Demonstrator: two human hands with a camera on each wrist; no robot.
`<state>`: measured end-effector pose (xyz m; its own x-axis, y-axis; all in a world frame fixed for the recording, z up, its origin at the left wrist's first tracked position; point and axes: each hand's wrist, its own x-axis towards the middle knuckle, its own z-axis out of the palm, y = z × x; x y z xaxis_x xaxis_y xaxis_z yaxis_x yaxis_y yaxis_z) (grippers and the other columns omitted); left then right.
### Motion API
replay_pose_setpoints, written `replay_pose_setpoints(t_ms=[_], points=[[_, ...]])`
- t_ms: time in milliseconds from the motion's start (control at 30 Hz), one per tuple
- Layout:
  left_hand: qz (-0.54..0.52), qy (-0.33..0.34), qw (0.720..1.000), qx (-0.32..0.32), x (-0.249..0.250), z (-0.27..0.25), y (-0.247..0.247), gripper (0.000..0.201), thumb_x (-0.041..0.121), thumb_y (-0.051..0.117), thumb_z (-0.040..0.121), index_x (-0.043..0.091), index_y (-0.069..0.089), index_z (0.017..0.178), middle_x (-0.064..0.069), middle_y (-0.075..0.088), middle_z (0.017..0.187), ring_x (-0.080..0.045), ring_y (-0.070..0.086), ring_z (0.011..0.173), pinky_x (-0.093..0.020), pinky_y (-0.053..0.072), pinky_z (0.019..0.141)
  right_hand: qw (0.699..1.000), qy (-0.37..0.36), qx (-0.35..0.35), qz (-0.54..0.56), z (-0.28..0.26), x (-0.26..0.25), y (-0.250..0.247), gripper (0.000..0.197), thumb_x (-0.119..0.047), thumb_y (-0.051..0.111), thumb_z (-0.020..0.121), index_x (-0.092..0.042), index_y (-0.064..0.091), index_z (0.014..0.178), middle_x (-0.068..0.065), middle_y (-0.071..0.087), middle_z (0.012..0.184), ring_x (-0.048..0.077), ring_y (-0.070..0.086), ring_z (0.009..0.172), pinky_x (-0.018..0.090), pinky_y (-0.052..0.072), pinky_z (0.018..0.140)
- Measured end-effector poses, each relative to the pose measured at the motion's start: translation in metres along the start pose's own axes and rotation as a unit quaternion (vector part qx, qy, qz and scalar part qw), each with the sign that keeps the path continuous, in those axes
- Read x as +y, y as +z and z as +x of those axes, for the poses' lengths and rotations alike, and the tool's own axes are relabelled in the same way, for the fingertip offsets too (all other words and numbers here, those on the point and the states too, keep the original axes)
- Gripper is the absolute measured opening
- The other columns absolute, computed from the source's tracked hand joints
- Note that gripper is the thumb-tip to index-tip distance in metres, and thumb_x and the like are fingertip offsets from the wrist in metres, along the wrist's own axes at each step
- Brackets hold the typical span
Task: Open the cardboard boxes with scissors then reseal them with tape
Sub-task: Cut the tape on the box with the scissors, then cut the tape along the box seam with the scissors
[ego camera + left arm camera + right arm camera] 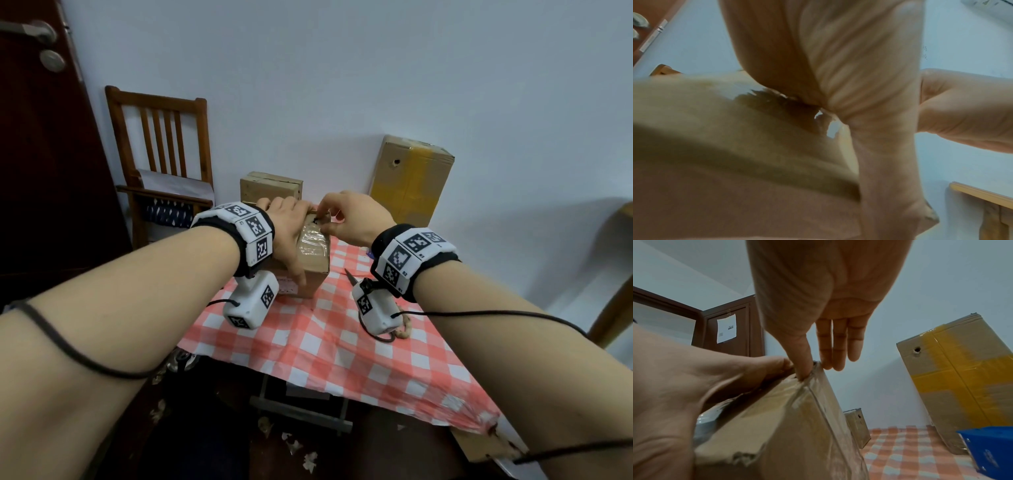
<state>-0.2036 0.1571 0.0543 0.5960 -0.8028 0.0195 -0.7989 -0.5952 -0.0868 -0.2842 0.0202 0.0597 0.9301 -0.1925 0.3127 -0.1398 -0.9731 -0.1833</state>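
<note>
The cardboard box (310, 260) stands on the checked tablecloth (342, 342) directly ahead of both hands, its top edge at fingertip level and its near face wrapped in wrinkled clear tape (818, 402) over torn brown board. The left hand (291, 226) lies across the top, fingers curled over the far edge and thumb down the side, steadying it. The right hand (352, 219) pinches the tape end at the top right corner, remaining fingers extended; scissors (351, 275) lie just beside the box.
</note>
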Motion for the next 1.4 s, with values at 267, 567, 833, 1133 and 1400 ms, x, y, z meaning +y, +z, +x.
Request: replay_pose_setpoints(t_ms=[267, 567, 833, 1133, 1400], points=[[-0.003, 0.004, 1.0, 0.002, -0.004, 0.005, 0.002, 0.125, 0.058, 0.089, 0.038, 0.022, 0.025, 0.138, -0.003, 0.039, 0.128, -0.023, 0.037, 0.123, -0.04, 0.023, 0.109, 0.953, 0.199, 0.053, 0.222, -0.015, 0.025, 0.015, 0.015, -0.004, 0.046, 0.088, -0.012, 0.053, 0.077, 0.006, 0.063, 0.077, 0.026, 0.067, 0.077, 0.041, 0.058, 0.073], [0.034, 0.03, 0.999, 0.025, 0.0, 0.016, 0.0, 0.122, 0.05, 0.086, 0.044, 0.04, 0.017, 0.144, -0.002, 0.03, 0.137, -0.023, 0.029, 0.129, -0.053, 0.011, 0.109, 0.908, 0.317, -0.266, -0.069, -0.065, 0.082, 0.091, 0.014, -0.021, 0.056, 0.093, -0.008, 0.054, 0.097, 0.004, 0.051, 0.077, 0.023, 0.052, 0.078, 0.03, 0.042, 0.068], [0.072, 0.032, 0.997, -0.017, 0.023, 0.021, -0.007, 0.13, 0.066, 0.083, 0.043, 0.058, 0.0, 0.142, -0.009, 0.008, 0.156, -0.03, -0.012, 0.145, -0.07, -0.014, 0.103, 0.911, 0.296, -0.28, -0.068, -0.072, 0.09, 0.106, 0.021, -0.017, 0.056, 0.091, -0.008, 0.06, 0.109, 0.003, 0.052, 0.076, 0.024, 0.056, 0.083, 0.029, 0.047, 0.075], [0.134, 0.035, 0.99, 0.033, 0.032, 0.026, -0.002, 0.13, 0.053, 0.084, 0.047, 0.03, 0.005, 0.148, 0.002, 0.013, 0.153, -0.02, 0.001, 0.146, -0.063, 0.019, 0.107, 0.912, 0.364, -0.072, 0.176, -0.092, 0.111, 0.068, 0.031, -0.023, 0.066, 0.088, -0.014, 0.046, 0.066, 0.002, 0.048, 0.064, 0.025, 0.054, 0.069, 0.037, 0.052, 0.066], [0.149, 0.031, 0.988, 0.031, 0.057, 0.031, -0.007, 0.124, 0.048, 0.084, 0.042, 0.033, 0.015, 0.145, -0.002, 0.027, 0.138, -0.021, 0.024, 0.132, -0.056, 0.025, 0.103, 0.927, 0.309, 0.071, 0.202, -0.123, 0.123, 0.019, 0.03, -0.041, 0.075, 0.075, -0.014, 0.064, 0.076, 0.003, 0.064, 0.072, 0.022, 0.06, 0.07, 0.031, 0.049, 0.067]])
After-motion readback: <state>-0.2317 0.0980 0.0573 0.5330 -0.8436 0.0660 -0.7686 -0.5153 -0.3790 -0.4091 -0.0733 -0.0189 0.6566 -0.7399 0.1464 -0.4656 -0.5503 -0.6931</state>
